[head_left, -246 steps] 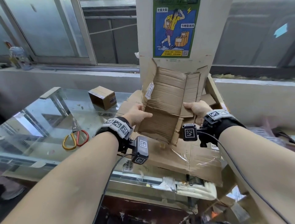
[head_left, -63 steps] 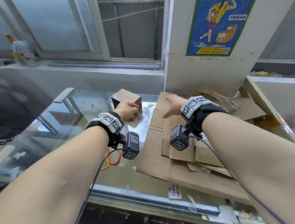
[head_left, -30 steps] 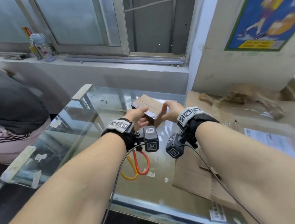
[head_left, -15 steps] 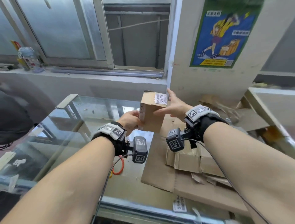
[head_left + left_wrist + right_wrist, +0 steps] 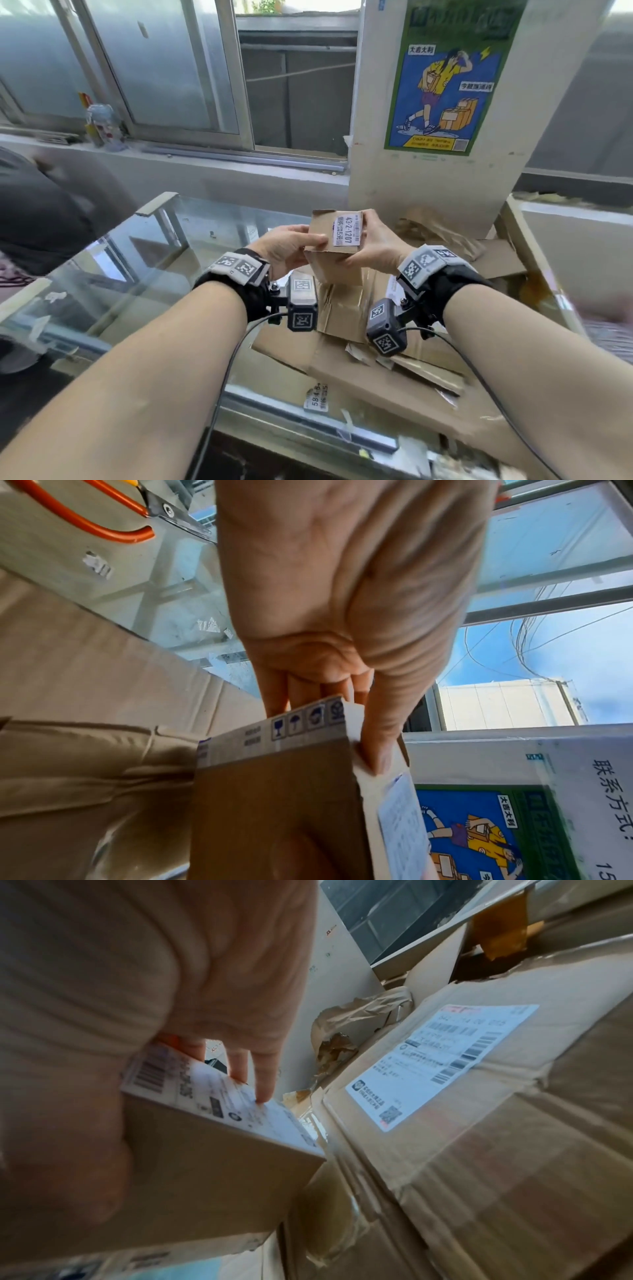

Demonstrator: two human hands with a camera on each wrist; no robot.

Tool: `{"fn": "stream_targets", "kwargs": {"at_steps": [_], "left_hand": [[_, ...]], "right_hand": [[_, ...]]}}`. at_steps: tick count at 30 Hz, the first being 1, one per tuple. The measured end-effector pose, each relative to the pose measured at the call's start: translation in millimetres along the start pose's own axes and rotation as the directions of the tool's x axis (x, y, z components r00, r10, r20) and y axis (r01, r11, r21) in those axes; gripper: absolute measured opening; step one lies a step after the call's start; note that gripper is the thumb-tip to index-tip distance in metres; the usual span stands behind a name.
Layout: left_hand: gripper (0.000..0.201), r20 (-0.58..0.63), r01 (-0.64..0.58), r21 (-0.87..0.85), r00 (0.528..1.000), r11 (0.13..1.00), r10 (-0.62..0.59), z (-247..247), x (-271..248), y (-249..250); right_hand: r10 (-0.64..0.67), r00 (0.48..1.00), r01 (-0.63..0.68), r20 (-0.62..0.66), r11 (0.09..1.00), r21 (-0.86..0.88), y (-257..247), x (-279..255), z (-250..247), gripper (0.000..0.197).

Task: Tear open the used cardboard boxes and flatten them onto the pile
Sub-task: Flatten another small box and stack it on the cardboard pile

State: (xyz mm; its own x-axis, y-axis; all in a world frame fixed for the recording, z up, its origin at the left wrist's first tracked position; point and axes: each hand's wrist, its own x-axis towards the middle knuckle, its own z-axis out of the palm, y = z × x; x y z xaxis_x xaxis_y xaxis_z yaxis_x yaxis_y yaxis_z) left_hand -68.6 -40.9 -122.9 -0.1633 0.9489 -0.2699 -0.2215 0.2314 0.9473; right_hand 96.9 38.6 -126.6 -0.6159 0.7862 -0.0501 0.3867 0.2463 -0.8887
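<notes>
You hold a small cardboard box (image 5: 334,251) up in both hands, clear of the glass table (image 5: 144,260) and above the near edge of the pile of flattened cardboard (image 5: 387,373). Your left hand (image 5: 286,248) grips the box's left side, thumb laid along the top face, fingers tucked under and behind; in the left wrist view the thumb presses beside the white label edge and the fingers (image 5: 298,693) curl round the far edge. Your right hand (image 5: 376,245) clasps the right side, thumb under the near face; the right wrist view shows fingertips (image 5: 263,1085) down on a printed shipping label on the box's side. A white sticker (image 5: 347,231) reading 43-2-1207 sits on the top face, facing you. Box appears still closed; flaps not visibly lifted. The pile lies on the right part of the table, against a white pillar (image 5: 421,178) carrying a blue and green poster (image 5: 445,85). One flattened sheet shows a large shipping label (image 5: 441,1066). Orange-handled scissors (image 5: 103,520) lie on the glass, left of the pile. A can (image 5: 101,125) stands on the window ledge, far left.
</notes>
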Motion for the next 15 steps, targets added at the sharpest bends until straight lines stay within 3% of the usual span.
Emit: {"fn": "stream_targets", "kwargs": {"at_steps": [4,7,13,15], "left_hand": [[0.004,-0.125,0.013,-0.083,0.992,0.996,-0.023,15.3,-6.7,-11.5],[0.019,-0.254,0.026,-0.15,0.965,0.988,-0.063,13.1,-11.4,-14.2],[0.024,-0.215,0.085,-0.177,0.969,0.981,-0.123,0.1,-14.8,-1.1],[0.024,-0.181,0.096,-0.207,0.974,0.974,-0.135,-2.3,-16.8,5.6]], "right_hand": [[-0.004,0.999,0.007,0.04,0.997,-0.078,0.7,-12.5,-5.0,0.08],[0.056,0.984,-0.025,0.17,0.984,-0.177,-5.1,-16.6,-10.2,0.079],[0.078,0.991,-0.059,0.11,0.985,-0.164,-23.7,-19.8,-3.5,0.085],[0.093,0.991,-0.075,0.092,0.981,-0.179,-29.5,-18.5,1.4,0.077]]}}
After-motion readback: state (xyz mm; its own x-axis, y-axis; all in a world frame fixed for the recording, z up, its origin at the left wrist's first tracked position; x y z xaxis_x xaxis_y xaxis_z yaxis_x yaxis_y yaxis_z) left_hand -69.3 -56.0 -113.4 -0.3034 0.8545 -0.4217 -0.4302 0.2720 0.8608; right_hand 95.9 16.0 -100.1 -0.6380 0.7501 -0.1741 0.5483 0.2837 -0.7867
